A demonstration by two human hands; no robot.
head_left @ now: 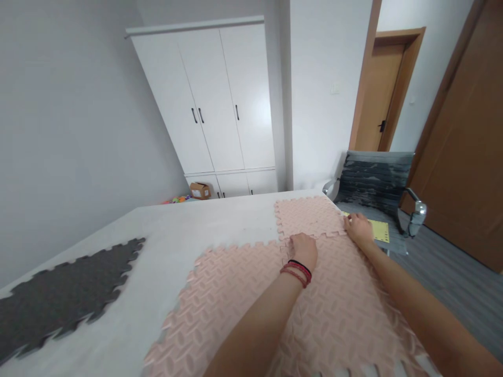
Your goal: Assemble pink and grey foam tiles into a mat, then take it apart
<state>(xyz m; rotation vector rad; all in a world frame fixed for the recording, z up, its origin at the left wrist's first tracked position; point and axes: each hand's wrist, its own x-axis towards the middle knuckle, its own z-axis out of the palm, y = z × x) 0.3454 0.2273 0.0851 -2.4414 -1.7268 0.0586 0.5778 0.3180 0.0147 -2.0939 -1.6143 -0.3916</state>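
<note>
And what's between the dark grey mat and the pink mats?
White tabletop separates the dark grey mat from the pink mats, in the head view.

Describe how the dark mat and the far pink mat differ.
The dark mat is charcoal grey; the far pink mat is pale pink.
The far pink mat shows a raised pattern, while the dark mat looks plain.
The dark mat lies by itself; the far pink mat borders the nearer pink matting.
Both have toothed edges and lie on the white table.
</note>
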